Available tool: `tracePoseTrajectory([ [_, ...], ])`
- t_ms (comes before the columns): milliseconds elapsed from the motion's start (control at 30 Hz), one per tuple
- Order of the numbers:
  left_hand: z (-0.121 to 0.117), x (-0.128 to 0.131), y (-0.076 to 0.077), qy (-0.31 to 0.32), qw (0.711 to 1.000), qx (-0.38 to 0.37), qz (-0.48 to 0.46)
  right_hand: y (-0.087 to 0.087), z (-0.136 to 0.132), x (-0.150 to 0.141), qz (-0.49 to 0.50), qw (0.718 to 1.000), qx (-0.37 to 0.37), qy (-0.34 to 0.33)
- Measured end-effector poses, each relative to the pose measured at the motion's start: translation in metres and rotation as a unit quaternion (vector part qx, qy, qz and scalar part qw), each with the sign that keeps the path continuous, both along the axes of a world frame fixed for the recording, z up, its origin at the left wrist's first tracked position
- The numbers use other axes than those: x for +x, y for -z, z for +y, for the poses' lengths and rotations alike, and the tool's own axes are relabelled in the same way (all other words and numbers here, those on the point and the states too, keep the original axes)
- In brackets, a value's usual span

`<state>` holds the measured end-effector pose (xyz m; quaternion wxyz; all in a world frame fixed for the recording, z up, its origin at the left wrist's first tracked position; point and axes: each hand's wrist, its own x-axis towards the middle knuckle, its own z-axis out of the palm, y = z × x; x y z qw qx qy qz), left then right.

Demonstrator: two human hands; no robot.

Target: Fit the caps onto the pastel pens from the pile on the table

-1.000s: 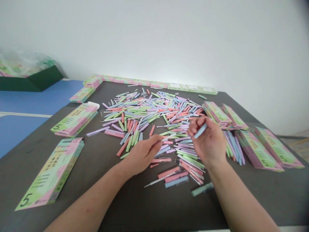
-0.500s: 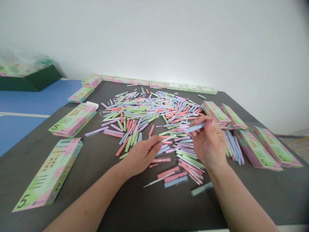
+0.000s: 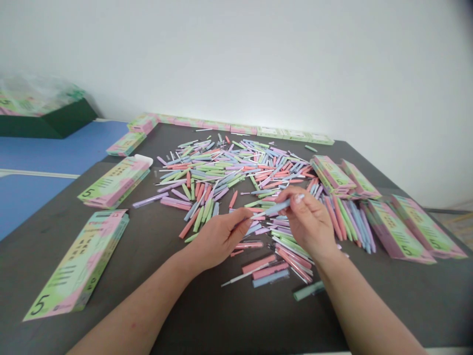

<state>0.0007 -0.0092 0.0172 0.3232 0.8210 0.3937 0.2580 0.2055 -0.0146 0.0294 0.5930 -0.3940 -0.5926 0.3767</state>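
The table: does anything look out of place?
Yes: one green stick lies alone near the far edge of the table, well away from the big loose heap of pastel sticks, so it looks like a stray.

**Pastel sticks scattered across a dark worktop**
Slim plastic sticks [image 3: 221, 170] in pink, green, lilac and pale blue lie crisscrossed at all angles over the worktop's [image 3: 155, 301] middle. One white-tipped pale blue stick [image 3: 275, 208] is raised above them, tilted, its tipped end lower and to the left. A looser fan of sticks [image 3: 347, 222] lies further right.
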Motion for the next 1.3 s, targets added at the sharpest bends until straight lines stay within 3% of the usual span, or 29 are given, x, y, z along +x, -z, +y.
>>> tracePoseTrajectory([
  [267, -0.0011, -0.0015, -0.0035, -0.023, 0.993, 0.071, 0.089, -0.0056, -0.0038, -0.0016, -0.133, 0.991, -0.011, -0.009],
  [533, 0.0013, -0.0022, 0.0009, -0.017, 0.972, 0.188, 0.141, -0.0071, -0.0019, 0.0, -0.162, 0.987, -0.017, -0.016],
  [1300, 0.0024, -0.0038, 0.0027, -0.006, 0.959, 0.217, 0.182, -0.0073, -0.0023, -0.0031, -0.128, 0.989, -0.069, -0.038],
])
